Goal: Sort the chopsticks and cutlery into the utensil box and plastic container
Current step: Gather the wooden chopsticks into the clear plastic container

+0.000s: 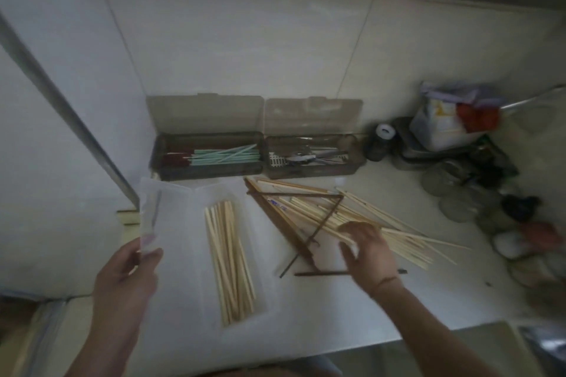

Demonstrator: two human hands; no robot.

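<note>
My left hand (128, 272) pinches the raised lid edge of the translucent plastic container (196, 300), pale wooden chopsticks (229, 260) lying inside. My right hand (366, 249) curls onto the loose pile of pale chopsticks (407, 236) beside it; grip blurred. Behind, two smoky lidded utensil boxes (211, 173) stand open.

Two hands (367, 249), two smoky lidded boxes (208, 159), one clear plastic container (183, 223), four dark chopsticks (324, 223).
</note>
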